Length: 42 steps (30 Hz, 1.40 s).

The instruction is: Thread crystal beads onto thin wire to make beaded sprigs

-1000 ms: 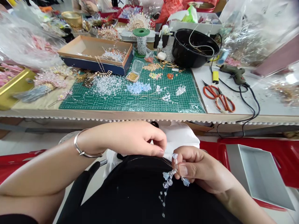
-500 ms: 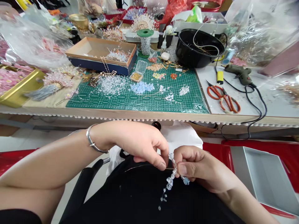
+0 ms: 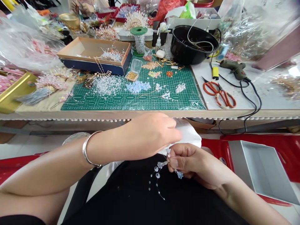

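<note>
Between the thumb and fingers of my right hand (image 3: 189, 161) is a beaded spray (image 3: 157, 175) of clear crystal beads and small pale blue flowers. Its thin strands dangle over my dark-clothed lap. My left hand (image 3: 159, 132), with a silver bangle (image 3: 85, 151) on the wrist, is raised just above and left of the spray. Its fingers curl closed and point away from me, so whatever they pinch is hidden. Beyond my hands, a green cutting mat (image 3: 140, 101) carries clear beads (image 3: 106, 86), blue flower beads (image 3: 138, 87) and a small box of gold beads (image 3: 132, 76).
Orange-handled scissors (image 3: 220, 93) and a glue gun (image 3: 234, 68) with its cable lie on the right. A black bowl (image 3: 194, 47), a cardboard box (image 3: 93, 59) and a bead spool (image 3: 140, 42) stand behind. A grey tray (image 3: 267, 172) rests on a red stool. Another person's hands (image 3: 82, 7) show at the far left.
My left hand has moved up and away from the spray and turned, hiding its fingertips. My right hand keeps its pinch, slightly further left; the strands now swing left. The view has shifted slightly.
</note>
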### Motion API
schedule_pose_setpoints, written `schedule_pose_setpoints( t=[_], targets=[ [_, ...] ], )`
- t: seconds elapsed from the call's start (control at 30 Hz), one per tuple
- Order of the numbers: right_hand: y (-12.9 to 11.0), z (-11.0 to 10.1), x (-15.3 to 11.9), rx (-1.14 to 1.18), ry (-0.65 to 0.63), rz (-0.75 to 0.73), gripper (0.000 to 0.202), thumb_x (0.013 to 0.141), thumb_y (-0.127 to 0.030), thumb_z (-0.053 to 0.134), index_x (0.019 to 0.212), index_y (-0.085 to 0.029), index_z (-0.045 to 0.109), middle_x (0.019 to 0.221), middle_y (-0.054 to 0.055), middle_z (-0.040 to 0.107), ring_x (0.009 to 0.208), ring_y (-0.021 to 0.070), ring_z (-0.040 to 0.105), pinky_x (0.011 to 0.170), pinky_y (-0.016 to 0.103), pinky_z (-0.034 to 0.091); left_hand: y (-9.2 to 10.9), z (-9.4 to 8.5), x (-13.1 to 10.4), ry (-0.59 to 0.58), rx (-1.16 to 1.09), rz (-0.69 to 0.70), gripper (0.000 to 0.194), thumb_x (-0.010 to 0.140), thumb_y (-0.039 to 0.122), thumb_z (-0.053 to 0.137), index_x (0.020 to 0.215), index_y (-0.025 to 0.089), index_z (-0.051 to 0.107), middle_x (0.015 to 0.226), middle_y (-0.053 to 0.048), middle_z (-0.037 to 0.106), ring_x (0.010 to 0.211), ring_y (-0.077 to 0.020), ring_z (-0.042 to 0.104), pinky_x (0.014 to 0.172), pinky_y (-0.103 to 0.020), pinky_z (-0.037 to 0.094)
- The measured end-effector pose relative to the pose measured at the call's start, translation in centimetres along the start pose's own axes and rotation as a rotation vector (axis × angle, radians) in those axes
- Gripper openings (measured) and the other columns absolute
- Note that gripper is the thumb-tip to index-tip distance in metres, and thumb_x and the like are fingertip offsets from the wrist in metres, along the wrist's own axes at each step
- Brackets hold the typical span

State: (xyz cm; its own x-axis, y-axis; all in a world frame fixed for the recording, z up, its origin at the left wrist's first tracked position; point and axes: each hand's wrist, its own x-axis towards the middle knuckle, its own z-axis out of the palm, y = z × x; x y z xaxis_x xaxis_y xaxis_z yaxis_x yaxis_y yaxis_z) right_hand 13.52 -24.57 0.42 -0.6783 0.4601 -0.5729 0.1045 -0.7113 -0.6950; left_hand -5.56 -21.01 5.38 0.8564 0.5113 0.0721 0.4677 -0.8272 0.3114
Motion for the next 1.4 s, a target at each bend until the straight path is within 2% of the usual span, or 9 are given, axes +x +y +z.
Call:
schedule_pose_setpoints(
  t=[0.13,0.3,0.47,0.6,0.7,0.83,1.0,1.23,1.4],
  targets=[
    [0.5,-0.3,0.2,0.109,-0.016,0.015,0.026,0.070,-0.036,0.075,0.066,-0.013,0.065,0.049,-0.007,0.036,0.044,0.0039,0.022,0.040,0.020,0.012,1.2,0.1,-0.3,0.070,0.001,0.032,0.019,0.086,0.015,0.044,0.073,0.015,0.057,0.069,-0.004,0.056,0.063,-0.0166,0.044,0.058,-0.032,0.030],
    [1.0,-0.9,0.3,0.229,-0.004,-0.044,0.022,0.073,-0.034,0.073,0.070,-0.014,0.063,0.050,-0.009,0.027,0.046,0.0042,0.016,0.041,0.020,0.011,2.6,-0.3,-1.6,0.050,-0.236,-0.197,0.024,0.090,0.021,0.040,0.080,0.017,0.062,0.065,0.000,0.058,0.059,-0.0137,0.049,0.059,-0.030,0.033],
    [0.6,-0.8,0.4,0.260,0.031,-0.055,0.022,0.074,-0.031,0.073,0.070,-0.014,0.060,0.056,-0.006,0.039,0.046,0.0034,0.017,0.041,0.020,0.011,2.6,-0.6,-2.9,-0.017,-0.343,-0.325,0.022,0.090,0.020,0.043,0.094,0.023,0.065,0.066,0.003,0.062,0.059,-0.0118,0.054,0.058,-0.026,0.032],
    [0.7,-0.9,0.5,0.263,0.019,-0.033,0.021,0.074,-0.031,0.073,0.070,-0.014,0.062,0.052,-0.008,0.032,0.045,0.0036,0.016,0.041,0.019,0.010,1.9,-0.3,-3.4,-0.037,-0.414,-0.319,0.028,0.088,0.016,0.044,0.104,0.026,0.065,0.077,0.004,0.068,0.066,-0.0107,0.059,0.063,-0.024,0.035],
    [1.0,-1.1,0.6,0.296,-0.006,-0.026,0.019,0.073,-0.030,0.073,0.072,-0.013,0.063,0.053,-0.006,0.038,0.044,0.0030,0.017,0.040,0.019,0.011,1.2,0.0,-3.5,-0.052,-0.492,-0.282,0.030,0.086,0.012,0.046,0.103,0.026,0.066,0.083,0.005,0.070,0.070,-0.0091,0.061,0.065,-0.020,0.037],
    [1.5,-1.6,0.9,0.354,-0.069,-0.016,0.018,0.071,-0.026,0.075,0.073,-0.013,0.063,0.056,-0.004,0.048,0.041,0.0016,0.020,0.039,0.018,0.012,0.3,0.3,-3.7,-0.008,-0.556,-0.234,0.032,0.083,0.007,0.047,0.100,0.025,0.068,0.084,0.004,0.072,0.071,-0.0091,0.061,0.065,-0.018,0.039],
    [1.7,-1.8,1.2,0.364,-0.112,-0.023,0.019,0.068,-0.027,0.076,0.071,-0.013,0.063,0.056,-0.002,0.054,0.039,0.0016,0.022,0.037,0.018,0.012,-0.4,0.8,-3.7,0.077,-0.643,-0.251,0.027,0.084,0.007,0.049,0.095,0.021,0.070,0.084,0.002,0.073,0.074,-0.0094,0.063,0.071,-0.018,0.042],
    [1.2,-1.0,1.2,0.391,-0.063,-0.138,0.020,0.068,-0.030,0.076,0.070,-0.016,0.063,0.059,-0.003,0.053,0.042,0.0028,0.023,0.039,0.019,0.013,-0.2,3.3,-3.3,0.081,-0.898,-0.391,0.018,0.087,0.015,0.050,0.092,0.018,0.068,0.090,-0.001,0.071,0.081,-0.0120,0.063,0.075,-0.022,0.045],
    [1.0,-0.7,1.3,0.350,0.046,-0.290,0.023,0.074,-0.036,0.071,0.068,-0.017,0.062,0.048,-0.008,0.033,0.043,0.0048,0.019,0.041,0.021,0.012,0.2,5.8,-2.8,0.170,-1.071,-0.517,0.017,0.089,0.028,0.051,0.091,0.015,0.062,0.083,-0.003,0.065,0.075,-0.0125,0.058,0.069,-0.024,0.045]
  ],
)
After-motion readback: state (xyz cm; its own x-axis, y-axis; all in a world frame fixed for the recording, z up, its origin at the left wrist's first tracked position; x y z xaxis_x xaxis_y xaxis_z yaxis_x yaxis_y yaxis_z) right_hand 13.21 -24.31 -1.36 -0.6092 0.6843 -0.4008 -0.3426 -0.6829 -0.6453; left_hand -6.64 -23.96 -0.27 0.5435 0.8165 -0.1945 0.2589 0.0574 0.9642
